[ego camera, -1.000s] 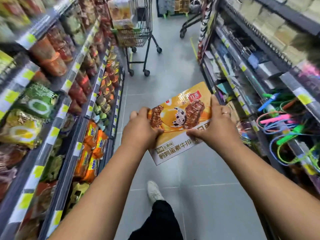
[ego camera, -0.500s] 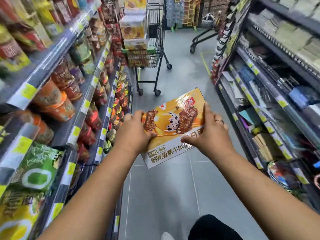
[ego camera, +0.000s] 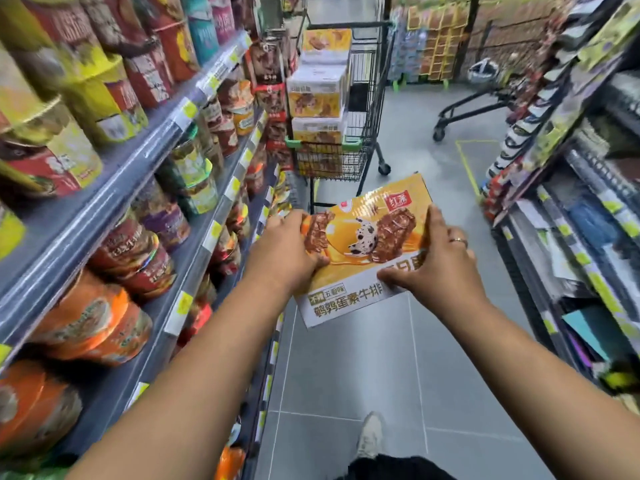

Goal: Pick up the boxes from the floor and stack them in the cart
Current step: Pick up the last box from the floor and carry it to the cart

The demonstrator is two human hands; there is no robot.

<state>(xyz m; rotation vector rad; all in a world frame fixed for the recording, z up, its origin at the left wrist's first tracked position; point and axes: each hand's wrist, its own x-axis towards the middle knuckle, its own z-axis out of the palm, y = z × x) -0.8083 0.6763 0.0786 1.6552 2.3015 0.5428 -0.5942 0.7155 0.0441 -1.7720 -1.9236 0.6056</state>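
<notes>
Gripping the orange box (ego camera: 363,244) at frame centre, my left hand (ego camera: 284,258) and right hand (ego camera: 440,268) curl round its opposite edges. At upper centre the cart (ego camera: 372,109) already carries stacked boxes (ego camera: 320,95) (piled above its rim). This one isn't placed yet, so I judge the job well along.

Box (ego camera: 367,251) between both hands, cart (ego camera: 367,109) ahead with stacked boxes (ego camera: 320,95) inside, shelves (ego camera: 145,188) left.

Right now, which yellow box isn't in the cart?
The yellow box between left hand and right hand; the others are stacked in the wire cart.
</notes>
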